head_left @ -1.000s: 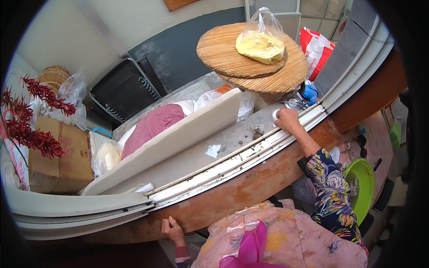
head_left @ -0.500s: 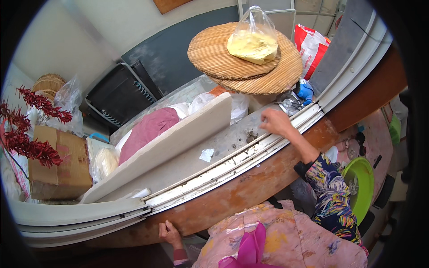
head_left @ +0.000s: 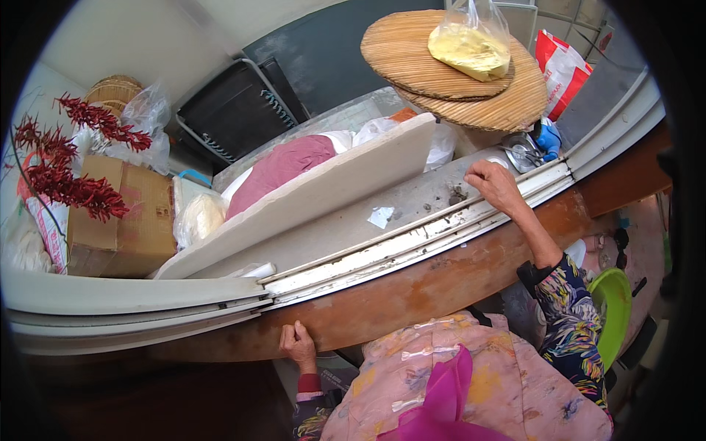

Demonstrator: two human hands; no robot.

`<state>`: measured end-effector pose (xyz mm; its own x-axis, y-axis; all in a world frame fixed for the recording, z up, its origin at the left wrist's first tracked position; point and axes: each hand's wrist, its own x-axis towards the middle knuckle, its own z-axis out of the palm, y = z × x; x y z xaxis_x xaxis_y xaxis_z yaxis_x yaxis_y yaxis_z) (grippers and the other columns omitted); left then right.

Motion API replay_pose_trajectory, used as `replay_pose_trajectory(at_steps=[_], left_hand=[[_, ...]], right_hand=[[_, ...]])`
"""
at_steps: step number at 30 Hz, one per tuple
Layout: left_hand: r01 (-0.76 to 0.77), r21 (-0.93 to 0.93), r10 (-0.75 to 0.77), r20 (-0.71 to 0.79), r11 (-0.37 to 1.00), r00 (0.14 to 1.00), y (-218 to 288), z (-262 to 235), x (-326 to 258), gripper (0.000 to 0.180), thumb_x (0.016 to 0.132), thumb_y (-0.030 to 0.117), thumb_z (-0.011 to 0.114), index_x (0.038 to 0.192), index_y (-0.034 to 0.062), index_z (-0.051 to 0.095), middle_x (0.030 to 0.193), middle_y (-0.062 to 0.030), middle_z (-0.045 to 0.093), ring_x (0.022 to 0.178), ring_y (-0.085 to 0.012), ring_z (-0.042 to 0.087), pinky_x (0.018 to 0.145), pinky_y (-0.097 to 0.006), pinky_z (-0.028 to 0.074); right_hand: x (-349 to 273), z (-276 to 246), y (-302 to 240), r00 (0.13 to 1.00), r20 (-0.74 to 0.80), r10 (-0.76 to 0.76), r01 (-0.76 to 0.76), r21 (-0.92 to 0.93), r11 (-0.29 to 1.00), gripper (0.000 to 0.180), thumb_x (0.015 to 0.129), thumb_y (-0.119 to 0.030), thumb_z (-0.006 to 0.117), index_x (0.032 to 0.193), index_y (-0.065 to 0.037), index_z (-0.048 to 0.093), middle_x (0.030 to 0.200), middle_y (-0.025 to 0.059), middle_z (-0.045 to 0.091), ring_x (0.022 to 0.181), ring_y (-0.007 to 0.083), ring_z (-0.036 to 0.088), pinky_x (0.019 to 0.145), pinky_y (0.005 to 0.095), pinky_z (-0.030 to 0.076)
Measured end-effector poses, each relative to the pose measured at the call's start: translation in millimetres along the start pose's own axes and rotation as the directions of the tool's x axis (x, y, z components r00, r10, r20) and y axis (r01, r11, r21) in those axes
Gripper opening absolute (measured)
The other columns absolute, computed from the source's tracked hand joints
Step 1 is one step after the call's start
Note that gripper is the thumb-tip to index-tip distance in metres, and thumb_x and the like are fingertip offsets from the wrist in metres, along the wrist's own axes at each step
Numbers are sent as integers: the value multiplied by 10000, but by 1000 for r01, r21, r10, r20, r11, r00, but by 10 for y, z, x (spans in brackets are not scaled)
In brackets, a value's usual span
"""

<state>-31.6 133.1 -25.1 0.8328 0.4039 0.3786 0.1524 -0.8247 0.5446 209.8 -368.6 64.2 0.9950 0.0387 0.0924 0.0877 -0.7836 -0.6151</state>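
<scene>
**Sill debris, right hand nearest**

Dark debris clump (head_left: 457,196) on grey sill (head_left: 353,228), at 8 o'clock just beside right hand (head_left: 494,184), fingers curled, holding nothing visible. Left hand (head_left: 298,344) grips brown ledge (head_left: 412,294), well apart.

Mount: one head-worn fisheye, the left of a side-by-side pair.
Facing: downward and forward, over a window sill (head_left: 412,220) and its wooden ledge (head_left: 412,294).
Nearness: close; the person's own chest fills the lower edge.
Distortion: straight rails bow toward the rim.
Shared field: single view, no overlap.
</scene>
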Motion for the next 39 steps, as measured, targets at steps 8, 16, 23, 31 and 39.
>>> replay_pose_trajectory(at_steps=[8, 16, 23, 31, 39], left_hand=[[-28, -10, 27, -43, 1000, 999, 71, -37, 37, 300, 912, 87, 644, 677, 14, 472, 641, -150, 469, 571, -356, 486, 549, -477, 366], [-37, -38, 36, -28, 999, 999, 45, -51, 32, 335, 917, 89, 644, 662, 16, 439, 648, -152, 455, 576, -362, 481, 551, -474, 361], [-48, -56, 46, -40, 997, 998, 65, -58, 60, 346, 912, 83, 642, 654, 15, 422, 641, -149, 451, 569, -360, 475, 545, -473, 356], [-65, -57, 62, -57, 996, 996, 81, -56, 58, 353, 908, 91, 639, 641, 24, 418, 628, -139, 443, 554, -349, 471, 536, -469, 349], [-68, -41, 66, -49, 997, 997, 95, -77, 49, 353, 906, 89, 638, 644, 25, 410, 629, -137, 438, 553, -349, 471, 534, -468, 347]], right_hand=[[209, 343, -85, 970, 238, 49, 22, -286, 958, 307, 757, -292, 809, 1018, -132, 781, 935, 157, 747, 903, 345, 713, 808, 443, 542], [395, 543, 290, 939, 279, 200, -162, -152, 975, 234, 762, -249, 786, 935, -95, 750, 880, 112, 756, 822, 306, 718, 746, 403, 544], [459, 464, 298, 939, 295, 177, -307, 487, 818, 83, 814, -87, 706, 770, -70, 638, 721, 14, 678, 657, 125, 676, 600, 282, 455], [391, 256, 203, 944, 302, 135, -272, 479, 834, 61, 784, -24, 666, 753, -17, 615, 683, 39, 631, 607, 124, 618, 585, 268, 493], [378, 352, 264, 938, 330, 104, -272, 515, 813, 89, 849, -24, 711, 874, -19, 625, 749, 41, 649, 617, 128, 641, 553, 282, 506]])
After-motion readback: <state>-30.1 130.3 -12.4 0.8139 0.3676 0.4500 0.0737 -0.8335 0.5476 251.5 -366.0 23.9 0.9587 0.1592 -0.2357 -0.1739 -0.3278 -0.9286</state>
